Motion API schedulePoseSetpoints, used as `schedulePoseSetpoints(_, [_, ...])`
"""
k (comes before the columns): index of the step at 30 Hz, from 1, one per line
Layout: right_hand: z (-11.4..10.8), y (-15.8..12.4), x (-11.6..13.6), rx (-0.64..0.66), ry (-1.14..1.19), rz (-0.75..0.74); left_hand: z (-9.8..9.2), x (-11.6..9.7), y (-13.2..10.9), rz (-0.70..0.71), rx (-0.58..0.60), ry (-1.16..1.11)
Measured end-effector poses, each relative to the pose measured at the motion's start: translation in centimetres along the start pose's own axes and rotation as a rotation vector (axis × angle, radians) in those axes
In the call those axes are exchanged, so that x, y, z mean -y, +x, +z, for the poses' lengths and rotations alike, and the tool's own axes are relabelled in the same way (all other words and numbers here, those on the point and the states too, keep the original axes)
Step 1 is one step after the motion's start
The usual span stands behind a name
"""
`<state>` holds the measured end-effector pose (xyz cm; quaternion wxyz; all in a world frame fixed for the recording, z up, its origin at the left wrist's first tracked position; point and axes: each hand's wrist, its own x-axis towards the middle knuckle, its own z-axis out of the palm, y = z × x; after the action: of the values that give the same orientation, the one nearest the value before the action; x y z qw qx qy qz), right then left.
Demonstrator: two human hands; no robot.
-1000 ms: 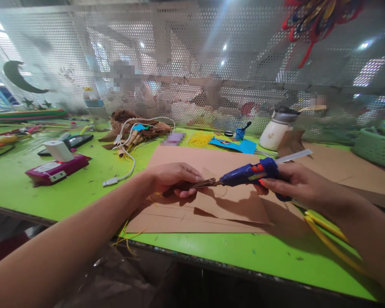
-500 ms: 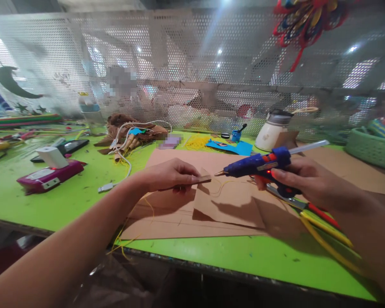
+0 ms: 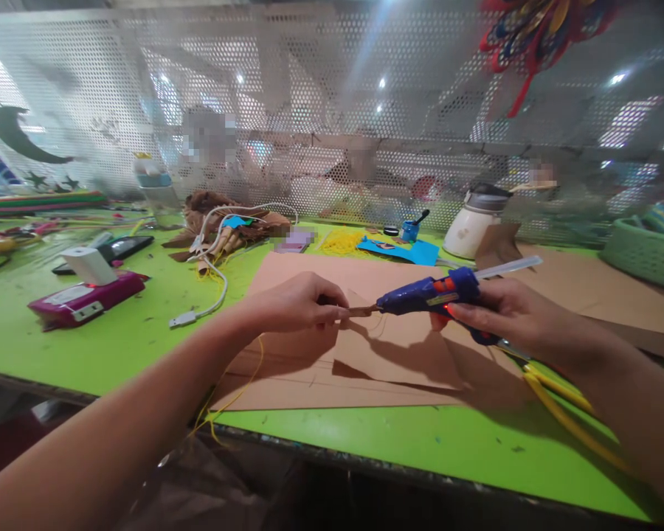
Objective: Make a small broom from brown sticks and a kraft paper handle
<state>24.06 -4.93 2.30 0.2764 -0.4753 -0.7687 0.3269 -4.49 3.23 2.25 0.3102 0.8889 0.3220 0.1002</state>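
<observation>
My right hand [image 3: 512, 313] grips a blue hot glue gun [image 3: 420, 293] with a clear glue stick [image 3: 510, 267] poking out of its back and a red light on. The gun points left. Its nozzle tip meets the end of a thin brown cardboard strip [image 3: 361, 312], pinched between the thumb and fingers of my left hand [image 3: 304, 304]. Both hands are above a smaller brown cardboard piece [image 3: 403, 361], which lies on a large cardboard sheet [image 3: 277, 391]. Partly under my right hand are yellow-handled scissors [image 3: 558, 394].
Across the green table [image 3: 160, 346] are a maroon power strip [image 3: 88, 299] with a white plug, a white USB cable [image 3: 221, 291], a brown craft bundle [image 3: 221, 221], a blue paint jar [image 3: 409, 230], a white bottle [image 3: 472, 225] and a green basket [image 3: 645, 251]. Behind stands a perforated panel [image 3: 310, 96].
The glue gun has moved left, and its nozzle now meets the cardboard strip, from which it was apart before. My left hand has stayed about where it was.
</observation>
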Motion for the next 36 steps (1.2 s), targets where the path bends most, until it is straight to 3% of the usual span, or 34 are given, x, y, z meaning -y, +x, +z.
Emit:
schedulePoseSetpoints(9, [-0.22, -0.34, 0.49, -0.044, -0.054, -0.067, 0.01, 0.43, -0.12, -0.01, 0.079, -0.169])
schedulePoseSetpoints(36, [-0.21, -0.13, 0.02, -0.004, -0.133, -0.09, 0.38, 0.48, 0.01, -0.041, 0.142, -0.209])
